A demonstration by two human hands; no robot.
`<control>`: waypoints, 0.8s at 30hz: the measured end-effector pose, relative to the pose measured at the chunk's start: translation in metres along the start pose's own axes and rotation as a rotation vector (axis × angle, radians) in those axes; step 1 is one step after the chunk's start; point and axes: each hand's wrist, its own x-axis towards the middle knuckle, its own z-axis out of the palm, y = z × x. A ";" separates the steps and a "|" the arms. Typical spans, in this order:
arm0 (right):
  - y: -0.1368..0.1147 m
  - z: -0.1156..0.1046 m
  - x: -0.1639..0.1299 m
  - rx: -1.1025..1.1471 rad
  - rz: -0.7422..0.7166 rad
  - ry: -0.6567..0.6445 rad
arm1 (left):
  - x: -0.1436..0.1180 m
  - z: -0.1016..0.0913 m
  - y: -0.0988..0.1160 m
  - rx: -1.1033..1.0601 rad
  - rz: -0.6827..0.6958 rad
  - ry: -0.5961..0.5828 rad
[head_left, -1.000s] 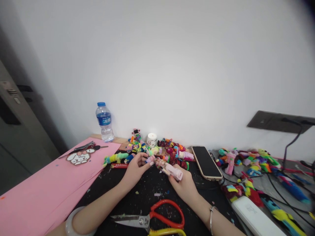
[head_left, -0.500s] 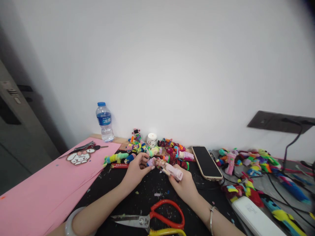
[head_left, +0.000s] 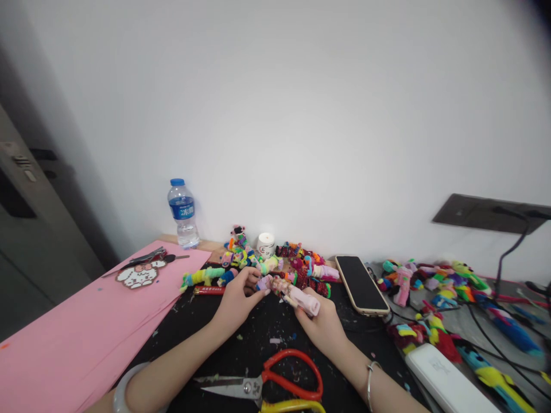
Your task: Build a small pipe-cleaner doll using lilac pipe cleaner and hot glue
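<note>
A pale pink, tube-shaped piece [head_left: 305, 302] with a beige, knobbly decorated far end lies between my hands over the black mat. Its exact kind is not clear. My right hand [head_left: 322, 322] is closed round its near end. With curled fingers, my left hand [head_left: 240, 292] pinches the lilac tip at the far end, thumb and forefinger against it. Red-and-yellow-handled scissors [head_left: 252, 388] lie on the mat nearer to me, blades partly apart. Behind my hands are several fuzzy pipe-cleaner figures [head_left: 305, 272] and a small white jar [head_left: 266, 245].
Pink sheets [head_left: 81, 338] cover the left side, with a white dog-shaped piece [head_left: 138, 276] on them. A water bottle [head_left: 185, 215] stands by the wall. At right are a phone [head_left: 361, 284], a white power bank [head_left: 447, 378], cables and a pile of fuzzy figures [head_left: 443, 281].
</note>
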 end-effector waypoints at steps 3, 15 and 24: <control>0.000 0.000 0.000 0.010 0.002 0.001 | 0.000 0.000 -0.001 -0.027 -0.024 -0.004; 0.001 0.000 0.001 0.000 -0.004 0.006 | 0.001 -0.001 -0.001 -0.064 -0.008 0.009; 0.001 0.000 -0.001 0.015 0.003 -0.008 | 0.002 0.000 -0.005 -0.075 -0.009 -0.001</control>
